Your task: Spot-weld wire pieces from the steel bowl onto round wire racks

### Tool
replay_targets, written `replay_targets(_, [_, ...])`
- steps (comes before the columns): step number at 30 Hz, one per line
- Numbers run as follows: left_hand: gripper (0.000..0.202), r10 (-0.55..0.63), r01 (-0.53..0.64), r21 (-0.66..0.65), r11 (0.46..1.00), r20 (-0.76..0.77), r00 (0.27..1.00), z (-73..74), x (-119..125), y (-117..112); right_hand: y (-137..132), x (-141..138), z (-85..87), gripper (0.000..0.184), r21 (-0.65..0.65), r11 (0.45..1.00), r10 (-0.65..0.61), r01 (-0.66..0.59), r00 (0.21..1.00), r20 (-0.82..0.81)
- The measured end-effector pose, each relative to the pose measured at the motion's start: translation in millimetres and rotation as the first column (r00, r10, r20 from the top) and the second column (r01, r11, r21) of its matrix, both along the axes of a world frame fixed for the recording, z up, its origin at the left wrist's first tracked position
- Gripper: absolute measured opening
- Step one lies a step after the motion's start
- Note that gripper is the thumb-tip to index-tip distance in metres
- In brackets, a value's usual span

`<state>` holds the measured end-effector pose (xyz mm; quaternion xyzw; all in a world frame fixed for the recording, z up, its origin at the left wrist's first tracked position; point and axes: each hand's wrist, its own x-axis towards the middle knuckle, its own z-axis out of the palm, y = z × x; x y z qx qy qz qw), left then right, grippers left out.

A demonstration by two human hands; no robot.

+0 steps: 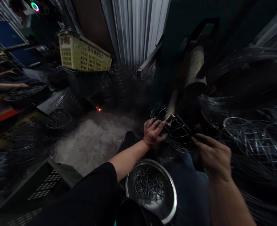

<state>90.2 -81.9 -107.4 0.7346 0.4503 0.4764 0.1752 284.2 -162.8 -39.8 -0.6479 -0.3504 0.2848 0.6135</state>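
Holding out a bare left hand [153,133], fingers curled around the wires, the person steadies a domed black wire cage [178,128] over the lap. Below sits a round stainless-steel bowl [152,163] of small grey metal clips [149,186]. A bare right hand [212,155] pinches near the cage's edge, its hold unclear; stacked black wire cages [253,141] lie farther right.

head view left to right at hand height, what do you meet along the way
round black wire frame on the floor → left hand → domed black wire cage → right hand → pile of stacked dark wire hoops
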Motion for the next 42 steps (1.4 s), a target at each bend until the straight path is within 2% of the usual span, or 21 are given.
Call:
replay_targets(3, [0.052, -0.055, 0.055, -0.036, 0.998, 0.016, 0.998, 6.4, -4.4, -1.2, 5.0, -3.7, 6.9, 0.038, -0.011, 1.000, -0.013, 0.013, 1.000, 0.027])
replay_targets(7, [0.051, -0.070, 0.069, -0.057, 0.996, -0.006, 0.998, 10.4, -6.8, 4.0, 14.8, -5.5, 3.8, 0.037, -0.019, 0.999, -0.032, 0.033, 0.999, 0.005])
replay_targets(13, [0.047, -0.118, 0.146, -0.134, 0.980, 0.196, 0.973, 10.3, -7.6, 2.9, 9.4, -4.4, 12.7, 0.042, -0.029, 0.999, -0.039, 0.039, 0.999, -0.002])
replay_targets(19, [0.047, -0.194, 0.231, -0.162, 0.959, 0.217, 0.957, 4.7, -7.5, -2.1, -10.9, 14.3, 12.0, 0.052, -0.168, 0.975, 0.122, -0.144, 0.984, -0.133])
replay_targets(22, [0.051, -0.145, 0.208, -0.226, 0.952, 0.265, 0.953, 2.9, -7.3, -1.8, -8.2, 10.1, 17.0, 0.048, -0.144, 0.982, 0.111, -0.121, 0.991, -0.070])
replay_targets(27, [0.057, -0.031, 0.150, -0.245, 0.958, 0.432, 0.901, 6.0, -7.2, 7.0, 21.4, -4.7, 35.5, 0.044, -0.093, 0.988, 0.135, -0.125, 0.985, 0.110])
replay_targets(31, [0.055, 0.034, 0.139, -0.299, 0.944, 0.509, 0.860, 9.2, -8.4, 13.2, 40.8, -8.0, 35.4, 0.044, -0.046, 0.989, 0.149, -0.143, 0.973, 0.176])
replay_targets(36, [0.056, -0.001, 0.167, -0.293, 0.941, 0.492, 0.871, 6.2, -9.5, 8.7, 38.1, -4.5, 31.6, 0.047, -0.084, 0.988, 0.136, -0.128, 0.986, 0.094])
replay_targets(39, [0.056, -0.041, 0.187, -0.258, 0.948, 0.484, 0.874, 5.8, -9.2, 3.4, 25.2, 5.5, 32.6, 0.050, -0.138, 0.966, 0.223, -0.218, 0.975, 0.018])
replay_targets(42, [0.059, -0.023, 0.187, -0.277, 0.943, 0.503, 0.864, 9.0, -7.8, 1.4, 16.4, 12.7, 34.0, 0.049, -0.189, 0.939, 0.288, -0.286, 0.957, -0.019])
